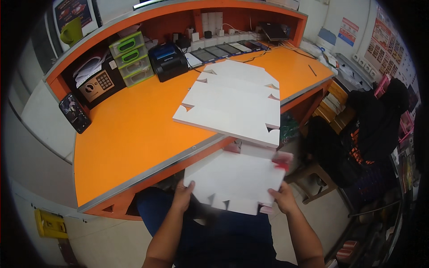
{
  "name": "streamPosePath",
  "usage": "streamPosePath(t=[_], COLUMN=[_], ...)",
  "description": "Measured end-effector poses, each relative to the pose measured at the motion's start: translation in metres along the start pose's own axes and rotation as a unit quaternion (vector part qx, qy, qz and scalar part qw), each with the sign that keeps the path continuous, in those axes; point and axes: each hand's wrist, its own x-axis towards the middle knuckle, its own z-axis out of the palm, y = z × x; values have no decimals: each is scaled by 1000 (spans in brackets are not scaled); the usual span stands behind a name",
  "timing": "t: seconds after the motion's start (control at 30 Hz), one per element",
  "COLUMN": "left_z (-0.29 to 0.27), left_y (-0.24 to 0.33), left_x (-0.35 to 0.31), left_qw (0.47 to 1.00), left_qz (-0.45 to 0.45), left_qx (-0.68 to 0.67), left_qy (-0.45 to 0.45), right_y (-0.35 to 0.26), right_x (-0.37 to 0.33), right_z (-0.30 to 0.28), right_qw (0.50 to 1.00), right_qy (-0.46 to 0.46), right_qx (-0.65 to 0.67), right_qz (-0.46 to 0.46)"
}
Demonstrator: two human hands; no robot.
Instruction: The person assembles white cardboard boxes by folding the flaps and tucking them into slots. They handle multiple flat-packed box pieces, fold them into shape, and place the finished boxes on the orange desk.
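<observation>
- The white card blank (232,178) is held level with the grip, spanned between both hands, with its pale face turned up; notches are cut along its near edge.
- By the left hand (182,196) the blank's left edge is pinched, the thumb laid on top; the fingers underneath are mostly hidden.
- By the right hand (283,198) the opposite edge is pinched in the same way, thumb over the card, so both hands are closed on it.
- Pink and red patches are shown, blurred, at the blank's far right corner, just beyond the right hand.
- Directly beyond the grip, a stack of white blanks (232,98) is laid on the orange desk (129,129), its near corner jutting past the desk's front edge; whether it is touched by the held blank cannot be told.
- Well beyond the left hand and to its left, a phone (73,112) is propped upright, with a safe (100,85) and green-trimmed drawers (130,58) set behind it.
- Past the stack, a black printer (168,61) and a row of flat devices (216,51) are lined up.
- To the right of the right hand, a stool (315,181) is placed.
</observation>
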Motion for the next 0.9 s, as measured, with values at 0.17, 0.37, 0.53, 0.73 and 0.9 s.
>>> streamPosePath(t=[0.17, 0.37, 0.53, 0.73, 0.9], left_z=[14, 0, -9, -8, -9], left_y=[-6, -24, -42, -51, -53], left_x=[-5, 7, 3, 5, 6], left_qw=[983, 963, 970, 948, 927], left_qz=[-95, -137, -95, -45, -27], left_qx=[155, 228, 218, 304, 362], left_qy=[-32, -36, -40, -82, -96], right_y=[-30, -33, -81, -181, -183], right_x=[-47, -104, -120, -77, -6], right_z=[-35, -142, -154, -80, -19], right_qw=[951, 884, 734, 772, 905], right_qy=[162, 351, 456, 493, 159], right_qx=[-151, -140, -208, 53, 192], right_qz=[-217, -274, -458, -398, -344])
